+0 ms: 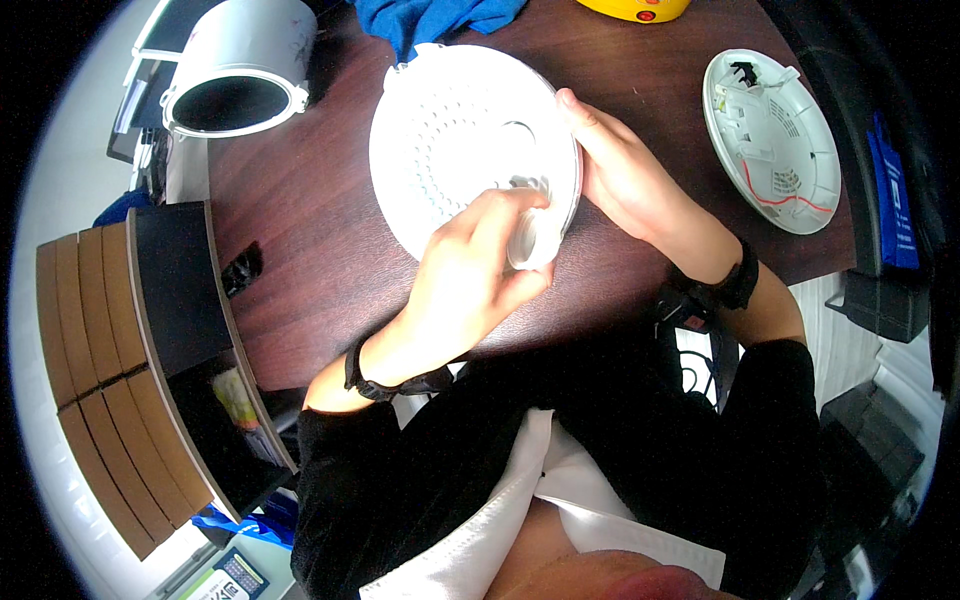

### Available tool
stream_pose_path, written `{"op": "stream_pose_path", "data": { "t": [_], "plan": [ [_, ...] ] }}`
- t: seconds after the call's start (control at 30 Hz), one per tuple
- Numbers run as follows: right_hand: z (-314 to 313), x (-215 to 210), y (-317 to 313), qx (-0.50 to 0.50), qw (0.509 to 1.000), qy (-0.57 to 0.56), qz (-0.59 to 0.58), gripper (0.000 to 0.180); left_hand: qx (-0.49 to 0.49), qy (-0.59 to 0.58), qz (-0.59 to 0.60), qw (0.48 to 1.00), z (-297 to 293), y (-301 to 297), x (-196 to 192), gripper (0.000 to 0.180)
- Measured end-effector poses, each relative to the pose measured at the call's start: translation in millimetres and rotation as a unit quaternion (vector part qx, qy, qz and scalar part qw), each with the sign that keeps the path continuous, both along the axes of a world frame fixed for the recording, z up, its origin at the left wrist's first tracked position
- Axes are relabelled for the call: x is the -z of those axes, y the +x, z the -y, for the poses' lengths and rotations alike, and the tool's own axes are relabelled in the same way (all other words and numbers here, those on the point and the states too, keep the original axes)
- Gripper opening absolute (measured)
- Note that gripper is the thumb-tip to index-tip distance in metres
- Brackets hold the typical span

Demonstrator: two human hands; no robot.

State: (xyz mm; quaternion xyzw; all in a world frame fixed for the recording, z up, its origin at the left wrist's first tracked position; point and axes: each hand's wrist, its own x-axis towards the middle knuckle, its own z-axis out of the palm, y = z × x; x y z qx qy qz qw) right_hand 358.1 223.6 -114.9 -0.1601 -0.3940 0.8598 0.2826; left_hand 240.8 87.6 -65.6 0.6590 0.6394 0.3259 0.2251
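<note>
On dark red-brown wood-grain bench (300, 220): white open-ended cylinder (245, 50) at far left, blue cloth (430, 18) and yellow object (632, 8) toward far side, white shell (768, 135) with red wire (752, 186) at right.

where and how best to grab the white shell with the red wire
Probably pinch the left rim of the white shell, coming from the left: it lies open side up with that edge facing the tabletop, while the red wire crosses the lower interior.

Left hand (465, 275) grips small white rounded part (533, 240) at face of perforated white disc (420, 130); right hand (625, 175) holds disc's right rim. Desk (310, 240), right: white shell (760, 130) with red wire (762, 189).
</note>
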Motion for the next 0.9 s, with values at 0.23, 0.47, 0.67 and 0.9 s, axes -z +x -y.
{"op": "stream_pose_path", "data": {
  "t": [0.23,0.47,0.67,0.9],
  "plan": [
    [3.3,-3.3,-0.2,0.007,0.999,-0.017,0.029,0.045,-0.04,0.055,0.016,0.998,-0.1,0.8,-3.3,0.031],
    [4.9,-0.2,-1.9,0.006,0.999,-0.052,0.012,0.047,-0.094,0.073,0.078,0.99,0.7,-4.9,-3.9,0.029],
    [3.7,3.6,-3.8,0.016,0.998,-0.058,0.01,0.044,-0.096,0.237,0.025,0.966,5.6,-17.4,-9.6,0.035],
    [2.0,-0.8,-2.2,0.001,0.997,-0.076,0.02,0.044,-0.227,0.286,0.007,0.931,17.5,-38.4,-23.0,0.032]
  ]
}}
